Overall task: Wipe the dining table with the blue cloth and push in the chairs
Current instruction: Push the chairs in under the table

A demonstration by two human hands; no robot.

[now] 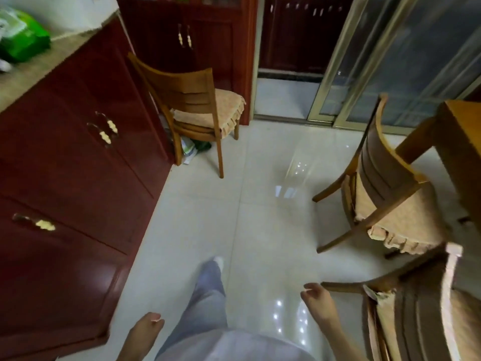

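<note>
left hand (147, 328) loosely curled, empty | right hand (316, 299) loosely curled, empty, beside chair (416, 308)

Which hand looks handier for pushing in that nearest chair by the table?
Probably the right. The right hand hangs empty just beside the nearest chair, on the same side as the table. The left hand, also empty, hangs by the cabinet, across the body from that chair.

**Three chairs pulled out, table at the right**

The wooden dining table (460, 142) shows only a corner and a leg at the right edge of the tiled floor (260, 217); the middle chair (382, 183) and the nearest chair (421, 303), both wooden and cushioned, stand upright just beside it; the third chair (192, 100) stands at the far left, well apart
</note>
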